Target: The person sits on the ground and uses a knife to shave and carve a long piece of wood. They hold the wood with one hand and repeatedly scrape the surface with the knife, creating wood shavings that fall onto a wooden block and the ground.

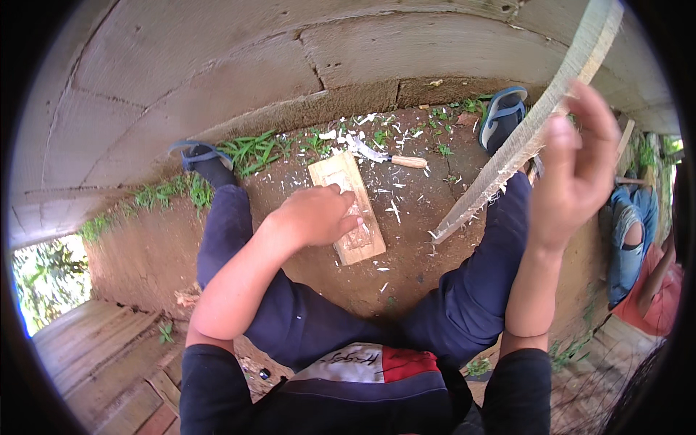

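My left hand point(319, 214) is over a rectangular pale wooden board point(355, 246) on the ground between my legs. Its fingers are loosely bent, with thumb and index finger apart; the other fingertips are hidden. A shallow carved recess with wood chips in it shows on the board. Raised at the right, my right hand point(578, 170) has its fingers apart and slightly blurred, beside a long rough-edged wooden plank point(500, 168). That plank slants from the ground up past the hand. Beyond the board lies a knife point(388, 156) with a curved blade and wooden handle.
White wood shavings point(393, 210) are scattered over bare soil and grass tufts point(254, 152). A grey block wall point(239, 94) runs across the far side. My sandalled feet rest near it. At the right edge sits another person in torn jeans point(631, 225). Wooden boards point(109, 355) lie lower left.
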{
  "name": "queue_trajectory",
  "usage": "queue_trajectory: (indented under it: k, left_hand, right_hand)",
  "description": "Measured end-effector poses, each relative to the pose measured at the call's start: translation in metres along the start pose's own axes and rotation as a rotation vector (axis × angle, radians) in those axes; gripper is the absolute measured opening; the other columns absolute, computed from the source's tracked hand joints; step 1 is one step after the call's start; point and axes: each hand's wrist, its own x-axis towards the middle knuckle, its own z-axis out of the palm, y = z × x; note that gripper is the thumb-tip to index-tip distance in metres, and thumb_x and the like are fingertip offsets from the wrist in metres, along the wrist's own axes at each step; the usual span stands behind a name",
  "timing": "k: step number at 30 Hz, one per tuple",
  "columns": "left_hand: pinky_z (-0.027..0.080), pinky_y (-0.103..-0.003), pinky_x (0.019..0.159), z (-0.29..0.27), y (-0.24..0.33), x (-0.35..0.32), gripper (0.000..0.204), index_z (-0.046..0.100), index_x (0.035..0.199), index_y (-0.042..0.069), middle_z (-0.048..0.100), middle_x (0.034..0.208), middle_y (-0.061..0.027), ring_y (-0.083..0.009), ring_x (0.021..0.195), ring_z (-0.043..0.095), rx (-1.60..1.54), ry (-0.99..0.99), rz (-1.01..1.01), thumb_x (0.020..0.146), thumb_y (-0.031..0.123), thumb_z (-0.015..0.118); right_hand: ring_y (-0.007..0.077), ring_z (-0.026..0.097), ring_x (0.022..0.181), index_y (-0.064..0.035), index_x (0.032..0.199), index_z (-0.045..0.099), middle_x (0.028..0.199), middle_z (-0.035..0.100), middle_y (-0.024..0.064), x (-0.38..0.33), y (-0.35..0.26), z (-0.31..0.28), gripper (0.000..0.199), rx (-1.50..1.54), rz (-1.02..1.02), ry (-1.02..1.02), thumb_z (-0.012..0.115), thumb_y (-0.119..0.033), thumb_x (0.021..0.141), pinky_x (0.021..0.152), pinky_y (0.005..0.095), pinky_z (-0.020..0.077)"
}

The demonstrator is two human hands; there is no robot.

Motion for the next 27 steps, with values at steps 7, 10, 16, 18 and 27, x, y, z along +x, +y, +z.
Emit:
queue_trajectory:
  k: [7, 10, 16, 18, 27]
  left_hand:
    - [0.050, -0.050, 0.087, 0.007, -0.012, -0.004, 0.046, 0.060, 0.109, -0.001, 0.063, 0.104, -0.0240, -0.0412, 0.099, 0.063, 0.022, -0.023, -0.056, 0.096, 0.042, 0.050]
    - [0.051, -0.049, 0.087, 0.009, -0.015, -0.008, 0.046, 0.061, 0.110, -0.001, 0.064, 0.106, -0.0236, -0.0404, 0.102, 0.063, 0.014, -0.004, -0.075, 0.096, 0.041, 0.051]
    - [0.050, -0.049, 0.088, 0.002, -0.011, -0.013, 0.043, 0.060, 0.110, -0.001, 0.063, 0.107, -0.0228, -0.0402, 0.102, 0.062, -0.039, 0.031, -0.047, 0.094, 0.039, 0.055]
    - [0.050, -0.049, 0.089, 0.002, -0.009, -0.017, 0.043, 0.060, 0.112, -0.001, 0.061, 0.109, -0.0225, -0.0398, 0.103, 0.061, -0.094, 0.125, 0.035, 0.094, 0.037, 0.057]
    - [0.040, -0.043, 0.105, -0.014, -0.015, -0.011, 0.085, 0.042, 0.136, -0.001, 0.048, 0.130, -0.0221, -0.0372, 0.125, 0.048, -0.362, 0.649, 0.349, 0.076, 0.045, 0.079]
  right_hand:
    - [0.0172, 0.051, 0.113, -0.0082, 0.145, 0.032, 0.132, 0.051, 0.0100, 0.015, 0.063, -0.045, 0.059, 0.419, 0.653, 0.056, 0.060, -0.029, 0.097, 0.091, 0.0304, 0.0394]
    - [0.0228, 0.056, 0.109, -0.0081, 0.148, 0.026, 0.127, 0.055, 0.0146, 0.001, 0.069, -0.033, 0.060, 0.387, 0.706, -0.138, 0.053, -0.032, 0.100, 0.091, 0.0377, 0.0464]
    - [0.0212, 0.063, 0.093, 0.0002, 0.137, 0.040, 0.106, 0.064, 0.0127, -0.010, 0.070, -0.012, 0.050, 0.478, 0.610, -0.123, 0.060, -0.020, 0.096, 0.082, 0.0333, 0.0528]
    - [0.0228, 0.063, 0.093, 0.0015, 0.136, 0.040, 0.106, 0.063, 0.0127, -0.001, 0.041, -0.015, 0.047, 0.659, 0.490, -0.118, 0.057, -0.017, 0.097, 0.084, 0.0359, 0.0529]
    - [0.0242, 0.063, 0.099, 0.0027, 0.133, 0.041, 0.105, 0.062, 0.0131, 0.040, -0.027, 0.062, 0.042, 0.932, 0.233, -0.420, 0.054, -0.012, 0.096, 0.091, 0.0404, 0.0514]
